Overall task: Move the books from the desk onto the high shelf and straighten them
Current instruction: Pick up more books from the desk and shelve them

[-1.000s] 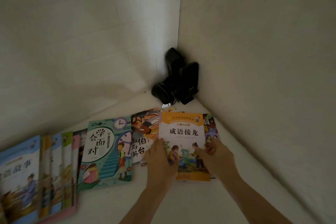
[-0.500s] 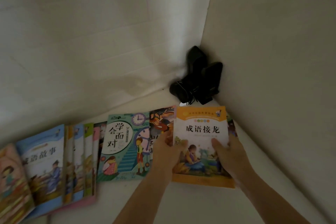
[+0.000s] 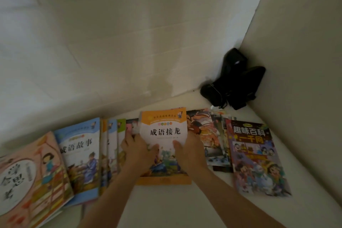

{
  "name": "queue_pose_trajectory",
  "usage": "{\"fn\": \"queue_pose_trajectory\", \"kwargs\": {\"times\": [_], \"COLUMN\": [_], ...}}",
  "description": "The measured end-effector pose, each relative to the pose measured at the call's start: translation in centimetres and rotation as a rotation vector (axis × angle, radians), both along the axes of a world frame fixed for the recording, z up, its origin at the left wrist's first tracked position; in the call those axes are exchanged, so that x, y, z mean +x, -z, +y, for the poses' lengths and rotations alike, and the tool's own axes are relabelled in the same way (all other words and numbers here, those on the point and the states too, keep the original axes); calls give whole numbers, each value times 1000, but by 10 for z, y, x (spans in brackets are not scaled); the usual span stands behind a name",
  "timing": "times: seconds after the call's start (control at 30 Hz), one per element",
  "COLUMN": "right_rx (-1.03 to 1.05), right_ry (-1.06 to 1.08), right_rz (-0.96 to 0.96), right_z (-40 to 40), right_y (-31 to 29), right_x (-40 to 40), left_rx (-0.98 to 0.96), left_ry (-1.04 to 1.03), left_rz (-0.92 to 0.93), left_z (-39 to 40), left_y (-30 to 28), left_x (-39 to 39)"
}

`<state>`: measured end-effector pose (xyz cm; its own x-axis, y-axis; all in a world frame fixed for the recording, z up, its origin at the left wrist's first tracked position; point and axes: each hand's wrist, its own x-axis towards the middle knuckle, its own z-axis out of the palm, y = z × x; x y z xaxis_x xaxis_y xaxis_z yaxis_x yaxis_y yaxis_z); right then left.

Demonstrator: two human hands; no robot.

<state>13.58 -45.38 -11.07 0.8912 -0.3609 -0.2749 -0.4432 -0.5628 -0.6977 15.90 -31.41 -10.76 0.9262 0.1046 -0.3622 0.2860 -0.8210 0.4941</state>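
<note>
Both my left hand [image 3: 137,151] and right hand [image 3: 191,151] grip the glossy orange-and-white paperback [image 3: 163,135], thumbs on its cover, amid paperbacks fanned flat across the white shelf board [image 3: 166,207]. Books appear delivered; straightening remains.

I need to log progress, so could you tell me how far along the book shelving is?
Done: a row of books already lies on the shelf, from the pink book to the purple book. In hand: the left hand and right hand hold the orange book. Left: straightening, since the books overlap and fan unevenly. The desk is out of view.
</note>
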Motion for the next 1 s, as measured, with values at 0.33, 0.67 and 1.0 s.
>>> {"fn": "queue_pose_trajectory", "kwargs": {"times": [0.33, 0.67, 1.0], "right_rx": [158, 608, 46], "right_ry": [108, 230, 392], "right_rz": [183, -106, 75], "right_z": [-1, -124, -234], "right_y": [6, -46, -4], "right_x": [10, -71, -96], "left_rx": [-331, -941, -594], "left_ry": [-246, -44, 86], "left_rz": [71, 172, 53], "left_z": [6, -96, -232], "left_y": [-12, -83, -1], "left_x": [17, -14, -47]}}
